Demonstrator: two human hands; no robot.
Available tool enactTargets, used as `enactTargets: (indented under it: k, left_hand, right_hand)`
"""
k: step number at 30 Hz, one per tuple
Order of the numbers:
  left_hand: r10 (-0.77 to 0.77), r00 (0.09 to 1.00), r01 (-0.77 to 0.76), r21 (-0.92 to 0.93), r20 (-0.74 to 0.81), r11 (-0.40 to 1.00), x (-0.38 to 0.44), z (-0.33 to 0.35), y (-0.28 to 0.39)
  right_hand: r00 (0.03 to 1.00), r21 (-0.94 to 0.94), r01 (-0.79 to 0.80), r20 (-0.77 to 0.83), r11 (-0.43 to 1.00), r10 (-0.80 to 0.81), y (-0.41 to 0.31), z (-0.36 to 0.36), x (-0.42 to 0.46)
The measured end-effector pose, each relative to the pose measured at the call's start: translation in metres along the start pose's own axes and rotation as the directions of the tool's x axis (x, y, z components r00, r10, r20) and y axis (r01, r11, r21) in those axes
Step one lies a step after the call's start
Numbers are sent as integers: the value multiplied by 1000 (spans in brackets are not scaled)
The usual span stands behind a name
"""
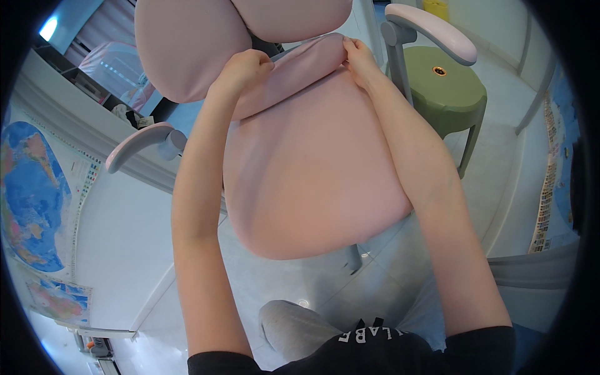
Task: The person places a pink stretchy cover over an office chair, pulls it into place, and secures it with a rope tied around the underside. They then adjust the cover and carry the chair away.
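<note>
A pink office chair stands before me, with a broad fabric-covered seat (309, 173) and a two-part padded backrest (192, 47). A smaller pink lumbar pad (304, 68) lies slantwise across the rear of the seat, below the backrest. Its fabric cover looks slightly creased, and a grey strip shows along its upper edge. My left hand (246, 68), fingers curled, grips the top edge towards the pad's left part. At the right end, my right hand (360, 58) pinches the cover's corner between thumb and fingers. The left fingertips are partly hidden by the fabric.
Armrests flank the seat, one at left (140, 143) and one at right (431, 33). Beyond the right armrest is a green plastic stool (445, 89). World maps (35, 192) hang on the left wall. Pale tiles (300, 286) cover the floor.
</note>
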State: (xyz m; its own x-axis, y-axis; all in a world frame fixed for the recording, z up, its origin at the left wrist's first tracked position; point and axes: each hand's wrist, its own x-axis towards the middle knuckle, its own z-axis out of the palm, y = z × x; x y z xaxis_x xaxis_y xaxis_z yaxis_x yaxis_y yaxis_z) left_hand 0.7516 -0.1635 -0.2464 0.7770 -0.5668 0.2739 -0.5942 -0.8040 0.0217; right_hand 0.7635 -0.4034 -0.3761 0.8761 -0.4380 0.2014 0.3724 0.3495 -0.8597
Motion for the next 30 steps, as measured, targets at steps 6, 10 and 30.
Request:
enactTargets:
  k: [6,10,30]
  left_hand:
    - [-49,867,38,-33,-495,999,6,33,4]
    - [-62,788,57,-28,-613,998,10,53,22]
    - [71,741,56,167,-668,984,11,95,8]
  right_hand:
    - [995,-24,-15,-101,1000,12,4,3,-6]
    - [984,-189,60,-154,980,-90,3,-2,4]
    - [690,-911,402,370,-95,-622,4,44,-40]
